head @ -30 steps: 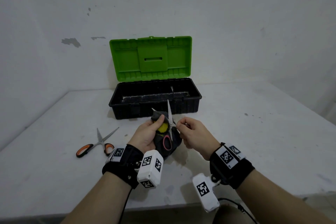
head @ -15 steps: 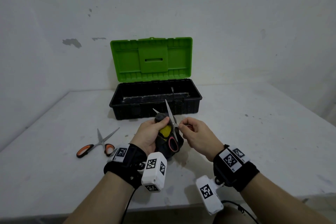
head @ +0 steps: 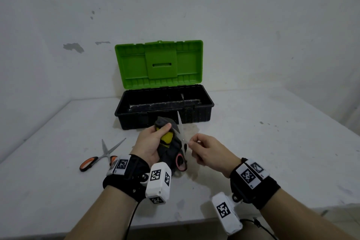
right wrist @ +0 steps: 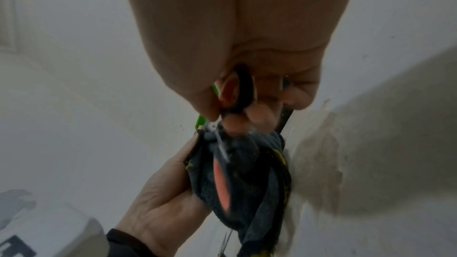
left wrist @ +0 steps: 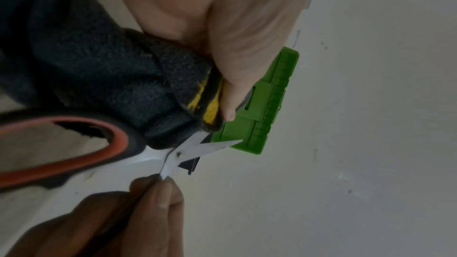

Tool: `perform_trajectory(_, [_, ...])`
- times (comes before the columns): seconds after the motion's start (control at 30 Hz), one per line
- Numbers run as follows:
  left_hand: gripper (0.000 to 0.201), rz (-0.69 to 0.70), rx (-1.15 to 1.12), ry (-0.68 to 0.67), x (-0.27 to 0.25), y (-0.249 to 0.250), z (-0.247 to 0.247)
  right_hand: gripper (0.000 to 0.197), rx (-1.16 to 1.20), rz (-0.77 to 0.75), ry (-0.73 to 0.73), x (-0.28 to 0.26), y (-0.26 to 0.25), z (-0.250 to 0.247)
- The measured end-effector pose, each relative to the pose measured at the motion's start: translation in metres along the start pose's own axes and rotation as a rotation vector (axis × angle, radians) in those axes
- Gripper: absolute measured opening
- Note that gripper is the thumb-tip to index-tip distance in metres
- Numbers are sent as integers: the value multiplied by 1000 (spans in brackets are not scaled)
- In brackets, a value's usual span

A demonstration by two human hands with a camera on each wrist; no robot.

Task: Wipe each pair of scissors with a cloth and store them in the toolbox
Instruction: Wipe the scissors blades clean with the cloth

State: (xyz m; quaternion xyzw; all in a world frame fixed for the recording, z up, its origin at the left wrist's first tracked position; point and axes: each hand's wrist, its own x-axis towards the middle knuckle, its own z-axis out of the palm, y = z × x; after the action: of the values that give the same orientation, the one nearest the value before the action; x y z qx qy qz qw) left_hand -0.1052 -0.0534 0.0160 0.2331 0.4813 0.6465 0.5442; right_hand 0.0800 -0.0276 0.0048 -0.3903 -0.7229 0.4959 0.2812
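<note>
The person stands at the wiping step of the first pair, so the task seems to be in its early part. The left hand (head: 150, 142) has its fingers curled round a dark grey cloth (head: 171, 150) with a yellow patch, and the thumb presses the cloth against one blade of the scissors in hand (head: 182, 138). These scissors are partly open; the free blade points up toward the toolbox and one black and red handle loop hangs low beside the cloth. The right hand (head: 206, 150) pinches the scissors with thumb and fingertips; the right wrist view suggests that it holds the second handle loop, although the picture is blurred there. A second pair, the orange-handled scissors (head: 101, 156), lies open on the table (head: 272, 142) to the left, well apart from the hands, and it looks not yet handled. The toolbox (head: 165, 115) stands behind the hands with its green lid (head: 158, 64) raised. No scissors can be made out inside its black tray. So both pairs are probably left to store, and one also to wipe. The table is white and worn, with small dark spots and a yellowish stain under the hands. The wall (head: 253, 25) behind is white too, with some chipped grey patches.
</note>
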Motion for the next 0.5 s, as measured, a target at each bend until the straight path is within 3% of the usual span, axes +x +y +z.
perform_trajectory(0.07, [12, 5, 60, -10, 0, -2, -2, 30, -41, 23, -63, -3, -3, -2])
perform_trajectory(0.13, [12, 19, 121, -15, -1, -5, 0, 34, -16, 48, -34, -3, -7, -2])
perform_trajectory(0.27, [13, 33, 154, -33, -4, -9, 10, 30, -51, 22, 140, 7, -6, 3])
perform_trajectory(0.5, [20, -3, -29, 19, -7, -12, 13, 27, 88, 94, 347, 11, -8, -5])
